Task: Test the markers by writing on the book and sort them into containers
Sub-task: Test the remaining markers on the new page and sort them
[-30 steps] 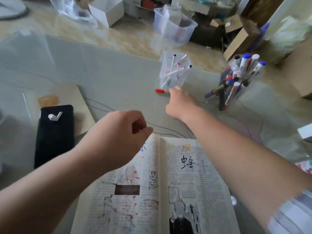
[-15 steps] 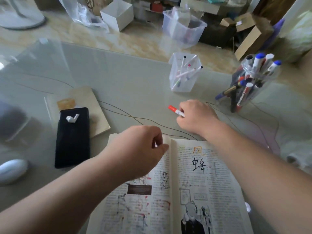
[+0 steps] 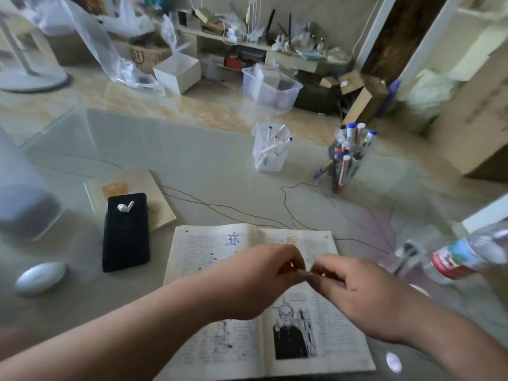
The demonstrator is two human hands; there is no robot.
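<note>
Meeting over the open book (image 3: 198, 251), left hand (image 3: 258, 281) and right hand (image 3: 362, 295), fingers curled, tips touching, cannot tell what they pinch, square cup (image 3: 269, 155) and round jar (image 3: 346, 160) of markers well beyond them.

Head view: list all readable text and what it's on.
"在" (probably): blue handwriting, left page of the book.
Book print: too small to read.
Character on the box: blurred.
Bottle label: blurred.
Print on the markers: blurred.
</note>
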